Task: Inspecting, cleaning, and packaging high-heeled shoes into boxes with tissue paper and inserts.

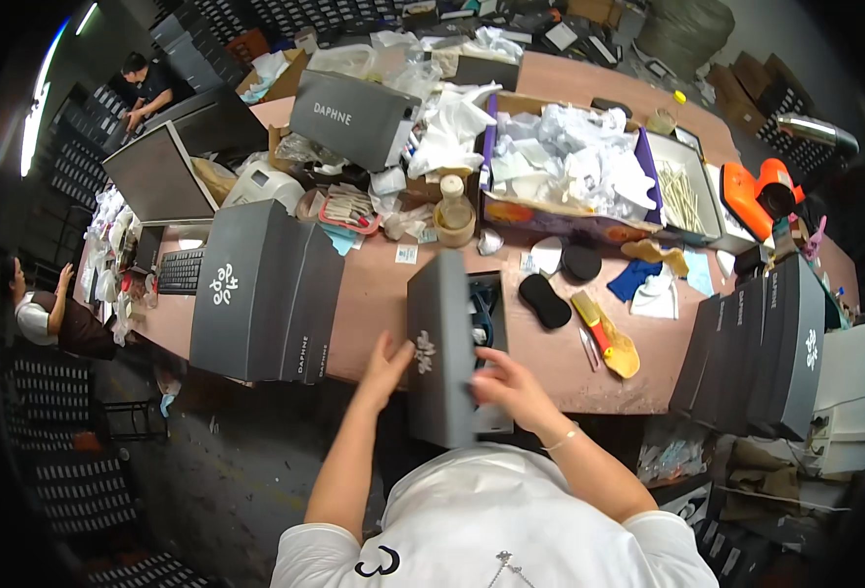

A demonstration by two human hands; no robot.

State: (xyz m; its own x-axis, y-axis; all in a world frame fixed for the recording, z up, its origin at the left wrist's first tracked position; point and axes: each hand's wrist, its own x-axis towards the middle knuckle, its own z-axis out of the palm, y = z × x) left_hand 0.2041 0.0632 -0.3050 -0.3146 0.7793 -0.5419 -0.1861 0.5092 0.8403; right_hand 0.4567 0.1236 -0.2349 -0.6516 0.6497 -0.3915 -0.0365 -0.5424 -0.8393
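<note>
A dark grey shoebox lid (439, 353) stands tilted up at the front edge of the table, directly before me. My left hand (386, 370) grips its left side, thumb and fingers against the grey face. On the other side my right hand (513, 390) has its fingers curled at the lid's right edge, slightly blurred. Partly hidden behind the lid is the open shoebox (496, 343). Inside it something dark blue with straps shows, perhaps a shoe (481, 309); most of it is covered.
Closed grey shoeboxes stand left (256, 294) and right (756, 343). Right of my hands lie a yellow-and-red brush (592, 323), a shoehorn-like tan piece (624, 355) and black pads (544, 300). Behind are a carton of tissue paper (570, 220) and a glue jar (454, 214). Two people are at left.
</note>
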